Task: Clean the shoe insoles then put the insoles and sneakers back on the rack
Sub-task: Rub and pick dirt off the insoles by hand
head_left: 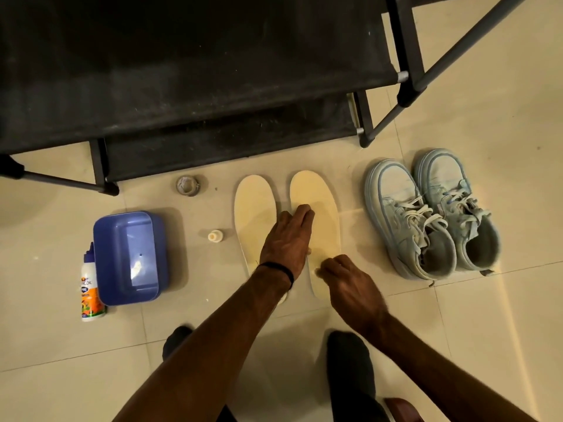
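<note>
Two cream insoles lie side by side on the tiled floor, the left insole point(254, 214) and the right insole point(320, 193). My left hand point(288, 239), with a black band at the wrist, reaches across and presses its fingers flat on the middle of the right insole. My right hand point(350, 284) is at that insole's heel end, its curled fingers and thumb pinching the edge; it is slightly blurred. A pair of pale blue sneakers point(432, 214) stands to the right of the insoles. The black shoe rack point(213, 86) is just beyond them.
A blue plastic tub point(129, 257) sits at the left with a white and orange bottle point(90, 287) lying beside it. A small bottle cap point(215, 236) and a roll of tape point(188, 185) lie left of the insoles. My feet in dark socks point(347, 360) are at the bottom.
</note>
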